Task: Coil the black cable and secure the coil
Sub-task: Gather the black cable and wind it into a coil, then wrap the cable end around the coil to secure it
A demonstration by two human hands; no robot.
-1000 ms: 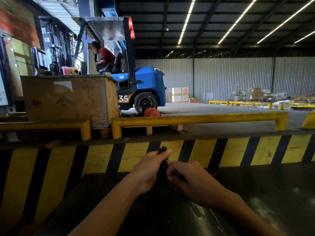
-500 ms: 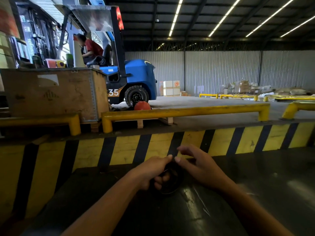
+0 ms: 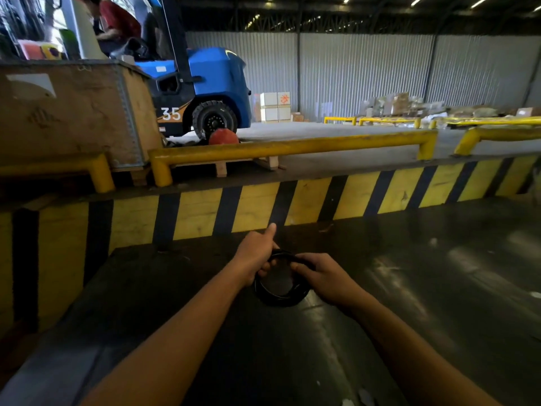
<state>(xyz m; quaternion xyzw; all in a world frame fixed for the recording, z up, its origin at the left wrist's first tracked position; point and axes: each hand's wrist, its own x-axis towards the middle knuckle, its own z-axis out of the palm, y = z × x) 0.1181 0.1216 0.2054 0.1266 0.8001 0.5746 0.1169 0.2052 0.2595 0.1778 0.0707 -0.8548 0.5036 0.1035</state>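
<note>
Both hands are on the black cable point(image 3: 278, 291), already wound into a round coil and held between them just above the dark floor surface point(image 3: 409, 288). We have the left hand point(image 3: 255, 257) closed around the coil's upper-left arc, index finger sticking out straight toward the yellow-and-black striped curb point(image 3: 307, 206). Our right hand point(image 3: 323, 273) pinches the upper-right arc, fingers folded down over the strands.

Key relation: the coil hangs below and between the two grips, loop plane tilted roughly toward us, open centre visible. Most of the ring sits lower than both hands; the bottom arc is free, nothing supporting it. Both hands are about equally close to the top of the loop, left slightly farther forward.

We can't see a loose tail end or any tie or strap; the top section is hidden under the fingers.

Our read: coiling looks done, securing is what's left. That likely needs the left hand to hold the bundle while the right works the end around the strands at the top, where both grips already meet. Risk: loops springing apart if either grip loosens.
</note>
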